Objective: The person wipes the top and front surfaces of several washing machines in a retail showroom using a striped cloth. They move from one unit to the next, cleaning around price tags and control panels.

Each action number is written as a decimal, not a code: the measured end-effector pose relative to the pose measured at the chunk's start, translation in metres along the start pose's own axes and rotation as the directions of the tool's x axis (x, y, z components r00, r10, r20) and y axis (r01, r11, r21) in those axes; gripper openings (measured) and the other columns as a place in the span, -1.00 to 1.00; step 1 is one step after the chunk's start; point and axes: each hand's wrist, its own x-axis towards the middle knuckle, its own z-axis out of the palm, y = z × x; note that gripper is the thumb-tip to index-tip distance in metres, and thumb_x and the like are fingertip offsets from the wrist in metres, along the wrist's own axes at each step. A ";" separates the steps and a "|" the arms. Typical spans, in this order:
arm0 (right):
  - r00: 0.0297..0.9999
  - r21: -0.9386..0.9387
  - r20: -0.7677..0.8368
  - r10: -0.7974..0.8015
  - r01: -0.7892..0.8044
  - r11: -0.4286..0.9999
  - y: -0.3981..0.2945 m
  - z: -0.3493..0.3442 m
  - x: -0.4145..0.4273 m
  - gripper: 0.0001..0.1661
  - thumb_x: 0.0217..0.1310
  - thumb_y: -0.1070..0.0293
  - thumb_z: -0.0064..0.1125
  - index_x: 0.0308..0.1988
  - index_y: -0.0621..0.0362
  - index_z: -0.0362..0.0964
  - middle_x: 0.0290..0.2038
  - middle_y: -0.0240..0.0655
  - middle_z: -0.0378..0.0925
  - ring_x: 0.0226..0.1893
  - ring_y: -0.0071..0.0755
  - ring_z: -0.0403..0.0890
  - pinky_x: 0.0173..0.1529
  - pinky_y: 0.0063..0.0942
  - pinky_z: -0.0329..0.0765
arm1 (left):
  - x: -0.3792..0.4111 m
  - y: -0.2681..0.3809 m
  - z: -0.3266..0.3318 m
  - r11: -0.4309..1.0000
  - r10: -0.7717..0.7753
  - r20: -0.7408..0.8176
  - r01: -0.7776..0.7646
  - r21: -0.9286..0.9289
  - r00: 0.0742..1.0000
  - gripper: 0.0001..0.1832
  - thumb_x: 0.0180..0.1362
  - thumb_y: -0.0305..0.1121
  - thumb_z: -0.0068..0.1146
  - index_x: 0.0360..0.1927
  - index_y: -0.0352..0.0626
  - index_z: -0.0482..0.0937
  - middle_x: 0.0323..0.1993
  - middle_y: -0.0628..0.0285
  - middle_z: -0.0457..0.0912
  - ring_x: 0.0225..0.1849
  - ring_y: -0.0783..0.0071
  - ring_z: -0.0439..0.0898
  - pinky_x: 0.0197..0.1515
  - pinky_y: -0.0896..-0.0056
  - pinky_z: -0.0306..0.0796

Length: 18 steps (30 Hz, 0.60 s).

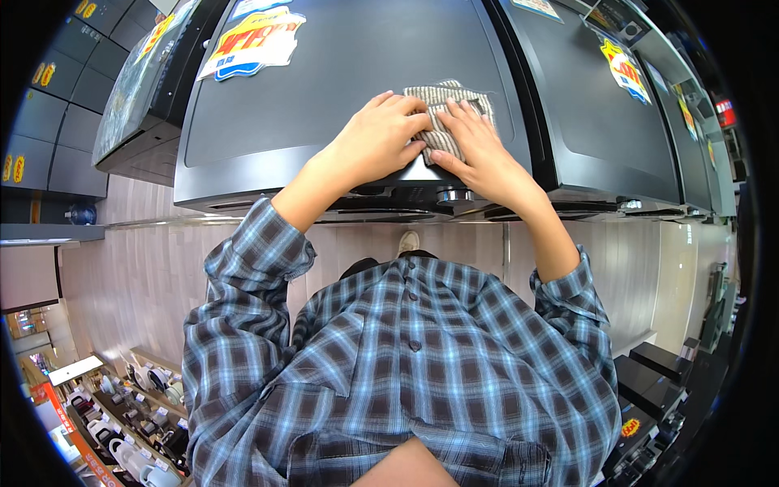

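Note:
A folded, striped knit cloth (448, 94) lies on the dark grey top of a washing machine (341, 79), near its front right corner. My left hand (386, 137) is at the cloth's left edge, its fingers curled onto the fabric. Over the cloth's right part rests my right hand (481, 152), with the thumb at the lower edge and the fingers spread across the folds. Just below my right hand, a round chrome knob (455, 196) juts from the machine's front panel.
Price signs (258, 42) lie on the machine's far left. Another machine (602, 109) stands close on the right, and a film-covered appliance (143, 91) on the left. Behind me, a shelf holds several kettles (128, 459). Wood-look floor (146, 274) surrounds my feet.

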 end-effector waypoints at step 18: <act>0.978 -0.094 -0.198 -0.068 0.050 0.994 0.043 0.035 0.036 -0.33 0.34 -0.03 0.02 0.25 0.19 0.29 0.33 -0.01 0.23 0.39 0.02 0.15 0.44 -0.10 0.05 | -0.027 -0.043 0.012 0.982 -0.175 0.136 0.183 -0.044 0.975 -0.48 0.25 -0.33 0.05 0.31 0.00 0.35 0.35 0.12 0.34 0.40 0.17 0.26 0.48 -0.04 -0.06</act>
